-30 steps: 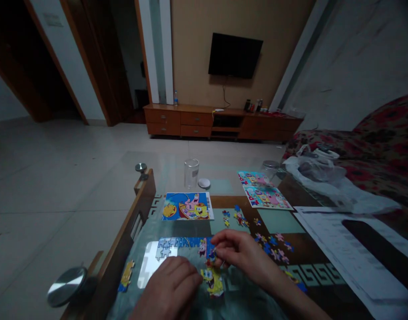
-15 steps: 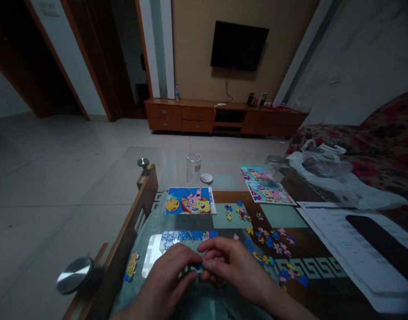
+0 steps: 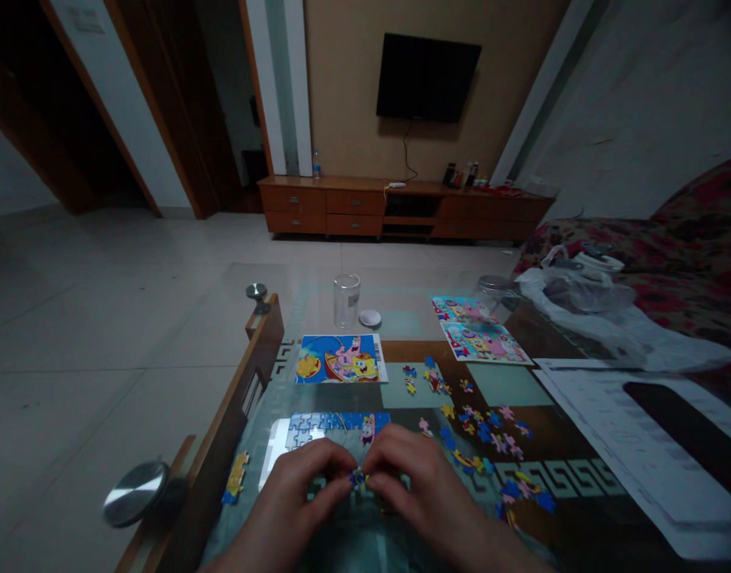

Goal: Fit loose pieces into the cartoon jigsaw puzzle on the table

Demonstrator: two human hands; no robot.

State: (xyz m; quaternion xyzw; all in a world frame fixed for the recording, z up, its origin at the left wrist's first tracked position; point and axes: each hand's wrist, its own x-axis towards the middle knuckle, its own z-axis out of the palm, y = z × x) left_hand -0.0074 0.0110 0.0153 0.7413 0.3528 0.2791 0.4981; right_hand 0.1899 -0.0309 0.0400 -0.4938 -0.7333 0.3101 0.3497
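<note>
Glossy glass tabletop (image 3: 293,310), varnished wood rail (image 3: 237,374); puzzle pieces (image 3: 484,432) matt card, probably.

You are working in a home living room: a wall-mounted television (image 3: 428,77) is hanging above a low wooden drawer cabinet (image 3: 401,208), beside a floral sofa (image 3: 693,231) and a tiled floor (image 3: 103,318).

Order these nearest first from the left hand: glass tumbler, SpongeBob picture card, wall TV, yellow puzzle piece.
From the left hand:
1. Yellow puzzle piece, left, at table edge.
2. SpongeBob picture card, ahead.
3. Glass tumbler, beyond it.
4. Wall TV, across the room.
</note>
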